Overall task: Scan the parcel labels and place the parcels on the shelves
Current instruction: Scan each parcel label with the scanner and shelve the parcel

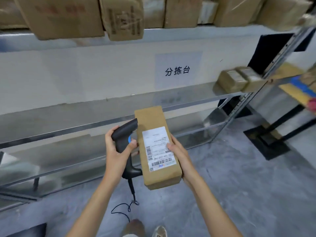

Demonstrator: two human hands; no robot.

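A long brown cardboard parcel (153, 120) with a white shipping label (156, 139) facing up is held in front of the metal shelves (85, 124). My right hand (177, 151) grips its right side, thumb lying on the label. My left hand (116, 147) grips a black handheld barcode scanner (124, 132) with a blue trigger, right beside the parcel's left edge. The scanner's cord (131, 185) hangs down toward the floor.
Several cardboard boxes (65, 16) fill the top shelf. Two small taped parcels (239, 79) sit at the right end of the middle shelf. A wall sign (177, 71) hangs behind. Another rack (297, 93) stands at right. Grey concrete floor (239, 185) lies below.
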